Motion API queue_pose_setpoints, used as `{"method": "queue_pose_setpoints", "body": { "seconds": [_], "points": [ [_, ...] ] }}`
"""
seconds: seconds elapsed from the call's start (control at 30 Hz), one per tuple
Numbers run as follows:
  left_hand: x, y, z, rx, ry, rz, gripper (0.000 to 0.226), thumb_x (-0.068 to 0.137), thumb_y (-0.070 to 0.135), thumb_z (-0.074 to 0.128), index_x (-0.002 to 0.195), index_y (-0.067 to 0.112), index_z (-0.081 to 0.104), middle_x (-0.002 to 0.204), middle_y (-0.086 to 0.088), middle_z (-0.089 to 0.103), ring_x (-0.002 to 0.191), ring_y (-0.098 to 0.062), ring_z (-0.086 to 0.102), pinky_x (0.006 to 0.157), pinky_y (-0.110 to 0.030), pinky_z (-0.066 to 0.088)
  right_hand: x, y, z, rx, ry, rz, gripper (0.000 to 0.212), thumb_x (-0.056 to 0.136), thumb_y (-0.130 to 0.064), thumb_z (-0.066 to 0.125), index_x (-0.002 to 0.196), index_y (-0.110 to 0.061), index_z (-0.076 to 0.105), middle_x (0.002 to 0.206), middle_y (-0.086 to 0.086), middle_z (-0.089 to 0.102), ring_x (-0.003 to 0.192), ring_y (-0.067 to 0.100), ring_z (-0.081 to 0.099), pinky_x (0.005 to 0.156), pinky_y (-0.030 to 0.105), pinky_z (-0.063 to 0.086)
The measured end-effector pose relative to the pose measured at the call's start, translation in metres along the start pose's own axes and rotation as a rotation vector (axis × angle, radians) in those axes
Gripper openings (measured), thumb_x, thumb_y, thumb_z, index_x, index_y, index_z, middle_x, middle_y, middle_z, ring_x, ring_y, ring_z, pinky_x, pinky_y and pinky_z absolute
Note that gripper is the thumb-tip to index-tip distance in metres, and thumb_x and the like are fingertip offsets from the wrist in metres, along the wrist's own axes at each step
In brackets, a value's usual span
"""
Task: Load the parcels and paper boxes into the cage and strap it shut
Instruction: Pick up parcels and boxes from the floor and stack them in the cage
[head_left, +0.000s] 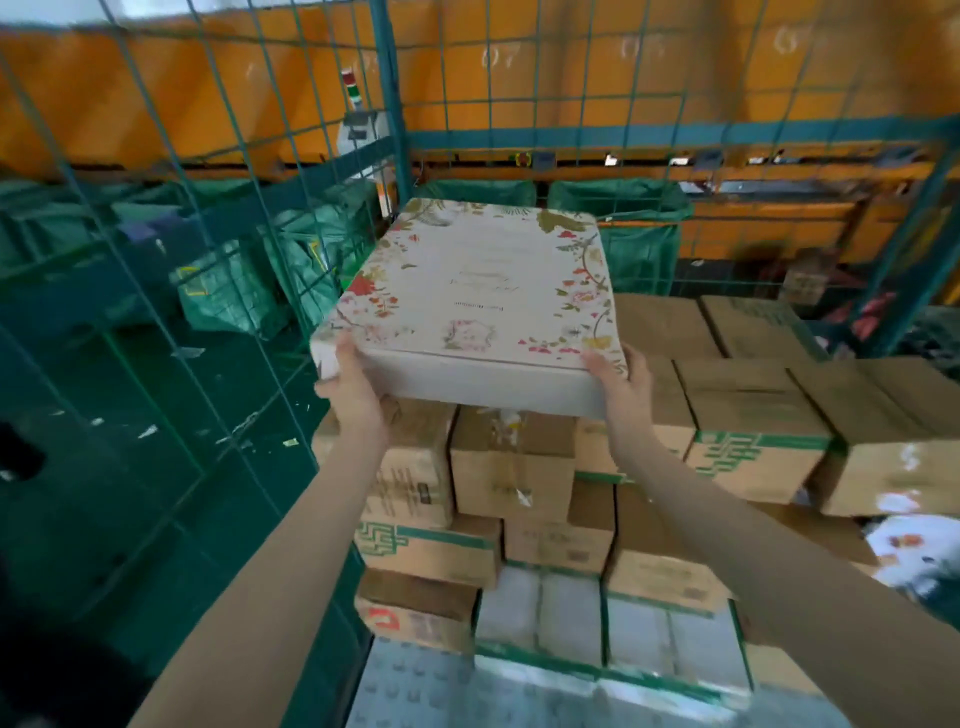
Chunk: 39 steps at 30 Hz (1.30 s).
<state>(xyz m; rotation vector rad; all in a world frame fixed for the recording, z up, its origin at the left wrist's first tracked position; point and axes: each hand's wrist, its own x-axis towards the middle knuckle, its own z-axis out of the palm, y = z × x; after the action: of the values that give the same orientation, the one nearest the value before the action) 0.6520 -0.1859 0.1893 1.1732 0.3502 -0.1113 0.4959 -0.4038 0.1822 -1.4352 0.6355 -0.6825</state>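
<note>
Above the stacked cartons (753, 415) inside the cage (390, 104), toward twelve o'clock, the floral box (478, 291) was held level, the left hand (353, 387) gripping its near corner at seven o'clock and the right hand (626, 382) the one at five, thumbs on the lid, fingers hidden beneath. It looked stiff and light, with a smooth printed lid that might slip, so both near corners, supported from below, seemed the sound hold.

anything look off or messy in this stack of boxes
Yes. The carton at the stack's right edge sits turned out of line with its neighbours. The carton under the flowered box has loose, peeling tape; the flowered box itself looks fine. Paper scraps lie on the floor to the left.
</note>
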Motion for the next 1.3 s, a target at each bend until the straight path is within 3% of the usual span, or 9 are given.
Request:
{"method": "queue_pose_setpoints", "body": {
  "seconds": [0.1, 0.23, 0.4, 0.53, 0.63, 0.83, 0.97, 1.13, 1.3],
  "points": [
    [0.031, 0.011, 0.016, 0.005, -0.095, 0.071, 0.094, 0.091, 0.057, 0.060, 0.154, 0.010, 0.008, 0.139, -0.003, 0.036, 0.124, -0.026, 0.046, 0.105, -0.049, 0.046, 0.026, -0.010, 0.028, 0.040, -0.015, -0.084, 0.098, 0.066, -0.066, 0.073, 0.148, -0.028, 0.035, 0.147, 0.002, 0.043, 0.127, 0.022, 0.051, 0.103, 0.046, 0.049],
    [0.089, 0.032, 0.041, 0.085, -0.155, 0.079, 0.104, 0.090, 0.062, 0.056, 0.157, 0.015, -0.006, 0.161, -0.005, 0.022, 0.138, -0.029, 0.039, 0.110, -0.052, 0.040, 0.070, -0.014, 0.065, 0.019, 0.037, -0.159, 0.098, 0.062, -0.071, 0.076, 0.145, -0.034, 0.039, 0.145, -0.001, 0.048, 0.128, 0.020, 0.052, 0.102, 0.045, 0.050],
    [0.121, 0.036, 0.046, 0.249, -0.228, 0.097, 0.086, 0.098, 0.047, 0.053, 0.157, 0.029, -0.007, 0.143, -0.009, 0.048, 0.095, -0.021, 0.065, 0.086, -0.039, 0.052, 0.104, -0.024, 0.090, -0.022, 0.077, -0.128, 0.083, 0.080, -0.058, 0.072, 0.149, -0.031, 0.036, 0.148, 0.001, 0.047, 0.135, 0.024, 0.044, 0.113, 0.044, 0.038],
    [0.154, 0.044, 0.055, 0.411, -0.310, 0.123, 0.091, 0.100, 0.049, 0.049, 0.154, 0.027, -0.020, 0.136, -0.014, 0.056, 0.098, -0.026, 0.066, 0.090, -0.043, 0.053, 0.141, -0.029, 0.105, -0.116, 0.071, -0.068, 0.074, 0.090, -0.047, 0.066, 0.152, -0.026, 0.033, 0.149, 0.004, 0.045, 0.134, 0.026, 0.044, 0.110, 0.039, 0.036],
    [0.172, 0.053, 0.061, 0.523, -0.347, 0.121, 0.089, 0.103, 0.047, 0.043, 0.152, 0.020, -0.026, 0.122, -0.013, 0.063, 0.090, -0.024, 0.066, 0.076, -0.036, 0.055, 0.157, -0.034, 0.116, -0.155, 0.074, -0.052, 0.076, 0.089, -0.048, 0.066, 0.153, -0.024, 0.032, 0.150, 0.007, 0.043, 0.135, 0.028, 0.044, 0.112, 0.045, 0.038],
    [0.201, 0.076, 0.071, 0.720, -0.490, 0.071, 0.061, 0.104, 0.051, 0.034, 0.150, 0.012, 0.028, 0.108, -0.004, 0.068, 0.088, -0.017, 0.068, 0.066, -0.032, 0.049, 0.171, -0.026, 0.128, -0.212, 0.124, -0.075, 0.076, 0.091, -0.047, 0.063, 0.153, -0.017, 0.031, 0.151, 0.009, 0.041, 0.136, 0.029, 0.041, 0.112, 0.044, 0.037],
    [0.212, 0.077, 0.071, 0.795, -0.486, 0.062, 0.075, 0.101, 0.054, 0.036, 0.157, 0.014, 0.007, 0.097, 0.000, 0.073, 0.080, -0.015, 0.073, 0.060, -0.027, 0.049, 0.178, -0.025, 0.134, -0.224, 0.140, -0.067, 0.075, 0.091, -0.048, 0.063, 0.152, -0.016, 0.033, 0.148, 0.008, 0.044, 0.135, 0.028, 0.042, 0.113, 0.046, 0.037],
    [0.220, 0.083, 0.079, 0.884, -0.492, 0.066, 0.078, 0.101, 0.054, 0.035, 0.157, 0.010, 0.003, 0.093, 0.003, 0.074, 0.082, -0.012, 0.071, 0.059, -0.026, 0.048, 0.192, -0.035, 0.142, -0.294, 0.123, -0.033, 0.077, 0.086, -0.053, 0.067, 0.147, -0.015, 0.041, 0.141, 0.006, 0.052, 0.127, 0.028, 0.051, 0.106, 0.051, 0.044],
    [0.210, 0.073, 0.079, 0.856, -0.504, 0.104, 0.093, 0.105, 0.043, 0.038, 0.143, 0.007, -0.039, 0.123, -0.013, 0.067, 0.090, -0.021, 0.068, 0.082, -0.036, 0.053, 0.205, -0.034, 0.139, -0.372, 0.134, -0.034, 0.074, 0.082, -0.059, 0.067, 0.140, -0.016, 0.050, 0.131, 0.007, 0.060, 0.117, 0.027, 0.058, 0.099, 0.049, 0.051]
  ]
}}
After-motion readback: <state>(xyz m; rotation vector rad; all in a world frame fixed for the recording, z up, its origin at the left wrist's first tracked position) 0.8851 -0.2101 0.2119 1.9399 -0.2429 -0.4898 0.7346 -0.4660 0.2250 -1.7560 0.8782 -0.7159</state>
